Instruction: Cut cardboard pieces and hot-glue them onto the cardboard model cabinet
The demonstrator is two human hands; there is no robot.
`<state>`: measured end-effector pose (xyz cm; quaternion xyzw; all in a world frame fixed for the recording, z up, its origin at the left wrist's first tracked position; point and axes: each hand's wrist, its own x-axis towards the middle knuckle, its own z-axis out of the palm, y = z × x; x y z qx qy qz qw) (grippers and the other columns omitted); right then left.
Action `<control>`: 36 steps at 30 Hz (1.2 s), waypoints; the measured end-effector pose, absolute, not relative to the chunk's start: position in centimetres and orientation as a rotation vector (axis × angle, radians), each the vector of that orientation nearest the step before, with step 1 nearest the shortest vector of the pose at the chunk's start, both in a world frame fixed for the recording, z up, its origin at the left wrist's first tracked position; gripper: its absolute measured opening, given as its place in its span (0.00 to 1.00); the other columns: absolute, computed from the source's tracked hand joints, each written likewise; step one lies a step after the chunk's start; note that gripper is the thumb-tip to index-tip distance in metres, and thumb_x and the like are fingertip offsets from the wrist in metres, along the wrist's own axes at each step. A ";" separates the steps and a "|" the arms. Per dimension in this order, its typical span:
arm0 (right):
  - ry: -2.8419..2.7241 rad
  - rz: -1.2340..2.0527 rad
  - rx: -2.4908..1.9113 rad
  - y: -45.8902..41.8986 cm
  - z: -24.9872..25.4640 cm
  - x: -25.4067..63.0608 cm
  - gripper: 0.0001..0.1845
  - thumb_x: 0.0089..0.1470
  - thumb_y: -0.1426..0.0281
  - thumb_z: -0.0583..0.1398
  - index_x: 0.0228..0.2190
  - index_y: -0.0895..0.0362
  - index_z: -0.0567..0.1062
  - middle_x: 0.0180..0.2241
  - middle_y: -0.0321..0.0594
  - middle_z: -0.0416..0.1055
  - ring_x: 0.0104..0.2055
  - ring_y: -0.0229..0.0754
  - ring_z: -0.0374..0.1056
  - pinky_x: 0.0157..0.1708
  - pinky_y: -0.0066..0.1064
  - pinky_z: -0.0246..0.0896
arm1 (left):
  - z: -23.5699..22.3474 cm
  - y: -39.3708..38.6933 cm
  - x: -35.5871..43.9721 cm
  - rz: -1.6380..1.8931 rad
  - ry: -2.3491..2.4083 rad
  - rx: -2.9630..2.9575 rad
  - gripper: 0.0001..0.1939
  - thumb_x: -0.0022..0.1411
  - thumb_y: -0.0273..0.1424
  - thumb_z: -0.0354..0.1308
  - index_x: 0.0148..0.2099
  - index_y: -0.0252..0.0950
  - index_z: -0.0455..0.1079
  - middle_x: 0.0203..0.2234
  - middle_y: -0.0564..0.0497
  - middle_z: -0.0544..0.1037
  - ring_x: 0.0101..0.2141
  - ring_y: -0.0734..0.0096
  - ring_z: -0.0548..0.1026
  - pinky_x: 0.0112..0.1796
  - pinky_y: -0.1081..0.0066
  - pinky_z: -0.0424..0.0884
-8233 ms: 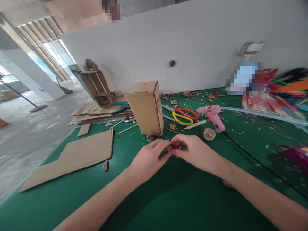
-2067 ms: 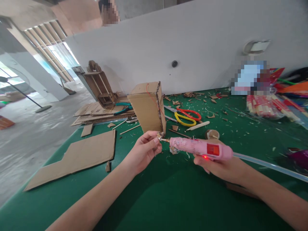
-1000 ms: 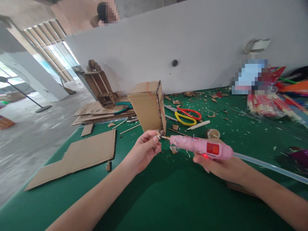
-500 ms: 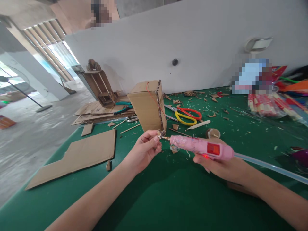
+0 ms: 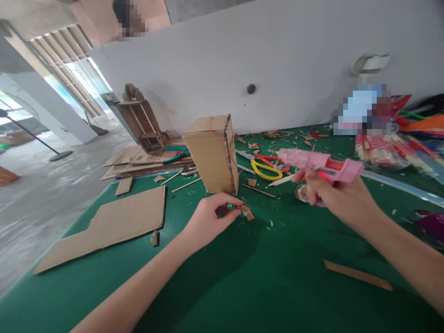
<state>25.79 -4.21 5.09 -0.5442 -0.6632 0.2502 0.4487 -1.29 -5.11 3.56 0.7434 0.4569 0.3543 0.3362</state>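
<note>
My right hand (image 5: pixel 333 189) is wrapped round the handle of a pink glue gun (image 5: pixel 312 162), lifted over the right side of the table with its nozzle pointing left. A clear glue stick (image 5: pixel 398 180) runs out of its back. My left hand (image 5: pixel 215 215) pinches a small piece of cardboard (image 5: pixel 242 209) between thumb and fingertips, low over the green tabletop. Just beyond it another cardboard scrap (image 5: pixel 249 214) shows, and I cannot tell whether the two touch. Behind my left hand stands a tall cardboard box (image 5: pixel 210 157) with a red wire on it.
Scissors (image 5: pixel 266 170) with red and yellow handles lie behind the glue gun. A cardboard roll (image 5: pixel 302 193) sits under my right hand. To the left are a large cut cardboard sheet (image 5: pixel 128 215) and teal-handled pliers (image 5: pixel 175 155). A cardboard strip (image 5: pixel 359 275) lies front right.
The glue gun has moved away from my left hand, up and to the right. My left hand has come down and slightly right with the small cardboard piece, nearer the tabletop.
</note>
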 end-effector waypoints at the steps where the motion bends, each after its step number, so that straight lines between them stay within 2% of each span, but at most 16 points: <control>1: -1.593 0.604 -1.380 -3.9 5.3 26.1 0.25 0.56 0.49 0.54 0.27 0.58 0.75 0.14 0.36 0.65 0.19 0.38 0.65 0.21 0.30 0.59 | 3.5 -5.1 -1.1 0.909 1.201 2.032 0.07 0.57 0.27 0.60 0.38 0.39 0.78 0.35 0.48 0.79 0.28 0.71 0.72 0.29 0.72 0.66; 6: -1.410 0.439 -1.592 -2.2 5.4 27.8 0.23 0.54 0.51 0.56 0.26 0.58 0.76 0.13 0.37 0.65 0.18 0.37 0.61 0.21 0.32 0.56 | 2.9 -5.1 -0.2 0.850 1.158 2.263 0.12 0.58 0.25 0.56 0.42 0.40 0.77 0.37 0.48 0.78 0.33 0.66 0.75 0.34 0.69 0.68; 9: -1.357 0.353 -1.714 -1.4 5.2 29.0 0.21 0.54 0.53 0.56 0.29 0.58 0.76 0.14 0.38 0.66 0.17 0.37 0.61 0.22 0.33 0.56 | 2.6 -5.1 0.2 0.839 1.114 2.319 0.13 0.59 0.24 0.55 0.43 0.41 0.77 0.39 0.47 0.78 0.36 0.64 0.75 0.38 0.67 0.69; 15: -1.408 0.323 -1.815 -0.4 4.7 30.1 0.22 0.57 0.55 0.53 0.36 0.60 0.75 0.28 0.44 0.74 0.18 0.35 0.65 0.27 0.33 0.58 | 2.3 -5.1 0.6 0.795 1.127 2.385 0.14 0.60 0.26 0.54 0.45 0.41 0.76 0.39 0.46 0.77 0.36 0.63 0.75 0.40 0.64 0.70; 21: -1.493 0.312 -1.860 -0.3 4.5 29.5 0.24 0.58 0.54 0.52 0.45 0.57 0.74 0.31 0.42 0.75 0.19 0.35 0.64 0.30 0.34 0.57 | 2.1 -5.1 0.6 0.808 1.111 2.395 0.15 0.60 0.25 0.53 0.45 0.42 0.76 0.39 0.46 0.76 0.36 0.64 0.75 0.40 0.65 0.70; 26: -1.563 0.335 -1.885 -0.7 4.8 29.2 0.26 0.59 0.51 0.49 0.42 0.57 0.74 0.37 0.45 0.74 0.21 0.35 0.64 0.30 0.33 0.56 | 2.0 -5.1 0.5 0.752 1.131 2.424 0.14 0.61 0.26 0.52 0.46 0.41 0.75 0.40 0.46 0.76 0.37 0.63 0.75 0.40 0.64 0.70; 29: -1.585 0.314 -1.884 -0.4 4.6 29.4 0.25 0.59 0.52 0.49 0.46 0.56 0.72 0.37 0.45 0.74 0.22 0.37 0.64 0.30 0.33 0.55 | 1.9 -5.0 0.5 0.790 1.102 2.419 0.15 0.61 0.26 0.52 0.47 0.42 0.75 0.40 0.46 0.76 0.37 0.63 0.75 0.40 0.65 0.70; 32: -1.593 0.264 -1.873 0.2 4.2 29.7 0.22 0.60 0.55 0.50 0.49 0.52 0.70 0.38 0.44 0.73 0.29 0.42 0.66 0.33 0.33 0.54 | 1.6 -4.9 0.5 0.827 1.082 2.428 0.15 0.61 0.26 0.52 0.46 0.43 0.76 0.40 0.47 0.76 0.38 0.63 0.74 0.41 0.65 0.70; 34: -1.583 0.247 -1.884 0.5 3.8 30.0 0.20 0.60 0.56 0.50 0.45 0.53 0.72 0.37 0.45 0.73 0.32 0.44 0.66 0.34 0.33 0.54 | 1.5 -4.8 0.5 0.841 1.067 2.452 0.15 0.60 0.25 0.53 0.46 0.43 0.76 0.40 0.47 0.77 0.38 0.63 0.74 0.41 0.64 0.69; 36: -1.558 0.253 -1.926 0.7 3.5 30.3 0.22 0.59 0.52 0.50 0.32 0.56 0.73 0.30 0.47 0.71 0.30 0.45 0.65 0.32 0.34 0.53 | 1.5 -4.7 0.5 0.845 1.063 2.488 0.15 0.60 0.25 0.52 0.46 0.43 0.76 0.40 0.47 0.77 0.38 0.62 0.73 0.41 0.63 0.69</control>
